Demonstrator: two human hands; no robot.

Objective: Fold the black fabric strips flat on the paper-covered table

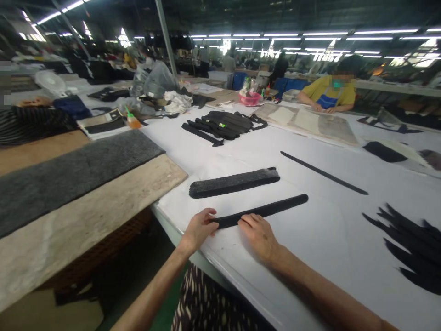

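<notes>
While the left hand [201, 228] has its thumb and fingers drawn nearly together around the near left end of a black strip [275, 208], the right hand [258, 234] lays its bunched fingertips on the strip's near edge; whether that hand pinches the cloth or only touches it cannot be told. The strip lies on the white table [310, 266], close to its near edge, its long axis running from the left hand out to the right and slightly away from the person, the rounded free end pointing right. It is one narrow, straight piece, matt and evenly dark.

Just beyond it lies one wider band [234, 184], roughly parallel, with fuzzy grey on top and black along the near side. One thin dark strip [324, 173] slants the other way farther right. Past these sits a pile of black pieces [223, 123], too overlapped to count, bearing two small green-and-white tags. Several dark pointed pieces [413, 248] fan out at the right. Across the table, one person in a yellow top [344, 95] bends over pale sheets.
</notes>
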